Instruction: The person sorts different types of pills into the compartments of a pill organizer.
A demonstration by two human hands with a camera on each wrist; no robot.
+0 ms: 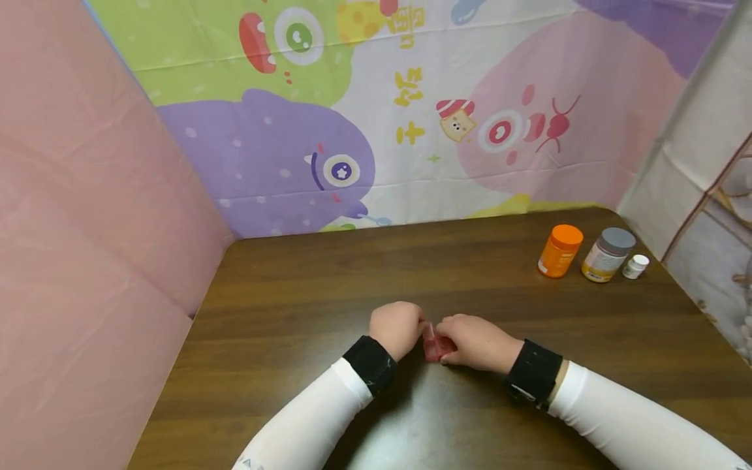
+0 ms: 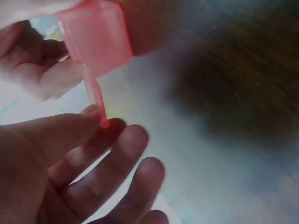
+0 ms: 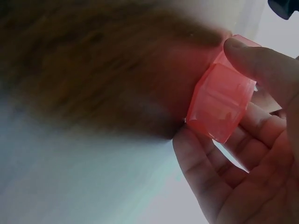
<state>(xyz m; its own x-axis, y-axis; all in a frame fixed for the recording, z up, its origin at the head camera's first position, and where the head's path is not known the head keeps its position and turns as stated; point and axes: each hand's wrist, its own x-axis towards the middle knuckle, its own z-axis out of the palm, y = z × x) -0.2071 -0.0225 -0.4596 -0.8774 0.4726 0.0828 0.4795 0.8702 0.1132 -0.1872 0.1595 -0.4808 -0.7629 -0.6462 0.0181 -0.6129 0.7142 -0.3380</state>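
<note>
Between the two hands, low over the brown table, is a small translucent red pill box [image 1: 433, 349]. My right hand [image 1: 478, 343] holds it, thumb on one side and fingertips on the other, as the right wrist view shows around the box [image 3: 218, 100]. My left hand [image 1: 397, 328] pinches a thin red flap [image 2: 97, 95], apparently the lid, between thumb and index finger. That flap stands out from the box body [image 2: 96, 39] in the left wrist view, so the lid looks raised. The other left fingers are loosely bent. What the box contains cannot be made out.
At the table's far right stand an orange bottle [image 1: 560, 251], a jar with a grey lid [image 1: 608, 255] and a small white bottle [image 1: 636, 266]. A cartoon-printed cloth [image 1: 411, 170] hangs behind the wooden table [image 1: 305, 281], and pink cloth [image 1: 88, 261] hangs at left.
</note>
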